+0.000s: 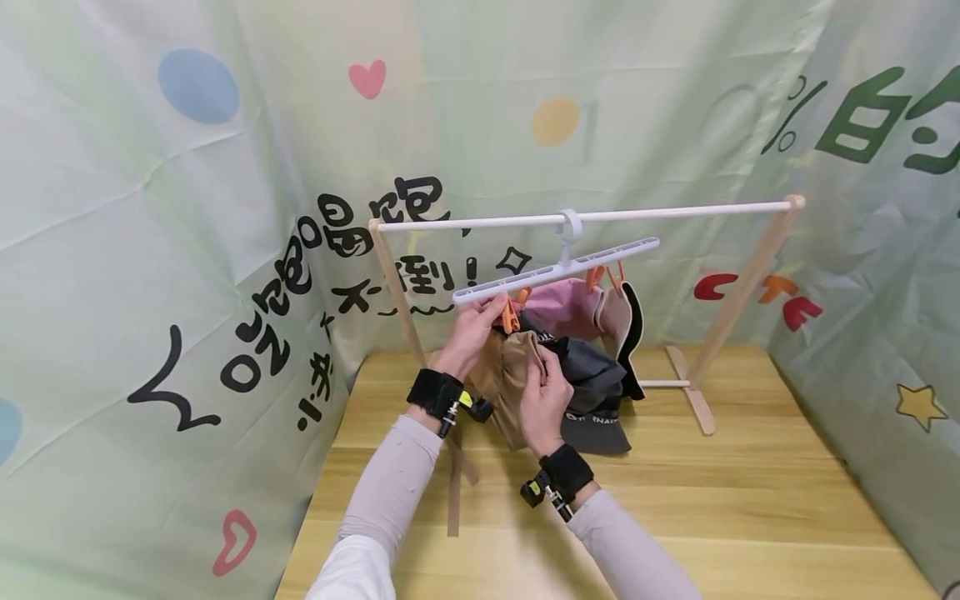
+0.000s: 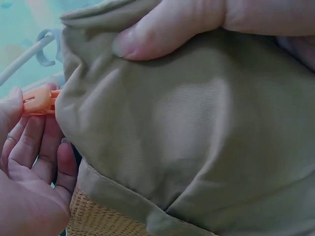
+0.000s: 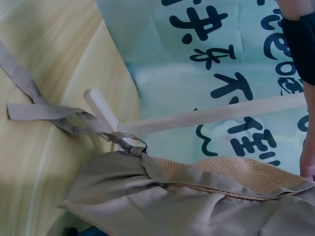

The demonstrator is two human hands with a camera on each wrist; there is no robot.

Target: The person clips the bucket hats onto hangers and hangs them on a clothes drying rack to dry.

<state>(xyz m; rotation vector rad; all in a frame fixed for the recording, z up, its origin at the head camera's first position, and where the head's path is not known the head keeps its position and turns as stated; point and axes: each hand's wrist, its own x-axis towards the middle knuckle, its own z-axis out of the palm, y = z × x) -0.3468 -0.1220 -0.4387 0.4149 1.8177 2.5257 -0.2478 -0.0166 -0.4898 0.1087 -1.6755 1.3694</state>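
My left hand (image 1: 471,333) pinches an orange clip (image 1: 512,317) that hangs near the left end of a white hanger (image 1: 555,273). In the left wrist view, the clip (image 2: 40,102) has its tip right at the edge of a khaki hat (image 2: 172,123) with a woven straw part (image 2: 101,216). My right hand (image 1: 546,404) grips the khaki hat by its fabric, thumb on the outside, just below the clip. Loose ribbon ties (image 3: 44,112) trail from the hat over the table. Behind it hang a dark grey cap (image 1: 592,371) and a pink hat (image 1: 562,307).
The hanger hooks over the white bar (image 1: 675,212) of a small rack with wooden legs (image 1: 742,292). More orange clips (image 1: 596,277) hang at its right side. The rack stands on a wooden table (image 1: 675,517), with a printed curtain (image 1: 637,108) around it.
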